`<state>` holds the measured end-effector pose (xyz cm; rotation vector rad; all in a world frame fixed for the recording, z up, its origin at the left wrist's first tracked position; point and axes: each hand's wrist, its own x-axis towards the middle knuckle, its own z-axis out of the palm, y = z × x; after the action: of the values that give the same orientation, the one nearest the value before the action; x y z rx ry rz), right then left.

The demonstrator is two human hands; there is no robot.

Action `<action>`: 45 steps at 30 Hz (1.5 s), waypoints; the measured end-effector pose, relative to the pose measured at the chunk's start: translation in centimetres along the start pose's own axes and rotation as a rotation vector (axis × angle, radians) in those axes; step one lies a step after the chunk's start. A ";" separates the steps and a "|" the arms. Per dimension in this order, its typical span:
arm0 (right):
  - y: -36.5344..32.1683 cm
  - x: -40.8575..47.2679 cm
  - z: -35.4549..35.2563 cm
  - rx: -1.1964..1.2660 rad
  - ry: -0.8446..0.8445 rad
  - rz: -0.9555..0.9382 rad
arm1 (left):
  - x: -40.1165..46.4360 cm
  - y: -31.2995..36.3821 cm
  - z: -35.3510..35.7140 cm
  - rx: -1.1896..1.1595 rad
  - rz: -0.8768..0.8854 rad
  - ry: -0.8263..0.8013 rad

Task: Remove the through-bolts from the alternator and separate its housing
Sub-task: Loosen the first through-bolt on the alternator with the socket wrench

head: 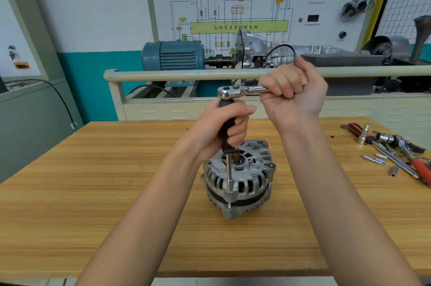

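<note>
Chrome ratchet in my right hand's fist; my left hand wraps the black driver, socket on a through-bolt of the alternator standing on the tabletop. I'm loosening; next, swing steadily.

Loose tools right of alternator

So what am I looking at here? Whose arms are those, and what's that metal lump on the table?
No robot here: the camera sits on a person's head, looking down at their own hands. The metal lump is a car alternator standing on a wooden bench. The left hand grips a black-handled driver, its shaft reaching down to a bolt at the alternator's edge. The right hand grips a ratchet fitted on top to turn it. Spare tools lie to the right.
</note>
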<state>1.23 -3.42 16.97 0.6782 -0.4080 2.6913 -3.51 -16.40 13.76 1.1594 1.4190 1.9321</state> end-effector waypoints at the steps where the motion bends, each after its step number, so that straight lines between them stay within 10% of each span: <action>1: 0.0 0.4 -0.2 0.041 0.007 0.047 | 0.2 0.2 0.1 -0.006 -0.002 0.003; 9: 0.4 3.0 -1.4 0.215 0.117 0.276 | 0.5 0.8 1.2 0.058 -0.050 0.110; 22: 4.2 -5.5 2.3 -0.512 -0.254 -0.694 | 0.5 0.0 3.0 0.203 0.082 0.532; 35: 0.6 2.6 -1.5 0.220 0.130 0.244 | 0.0 -0.1 0.4 -0.034 -0.087 -0.026; 45: 1.7 -3.0 1.3 -0.229 -0.013 -0.336 | 0.1 -0.8 1.8 0.105 -0.004 0.352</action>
<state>3.58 -6.16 16.25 0.6334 -0.5427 2.2829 -2.16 -15.09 13.21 0.8867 1.7166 2.1588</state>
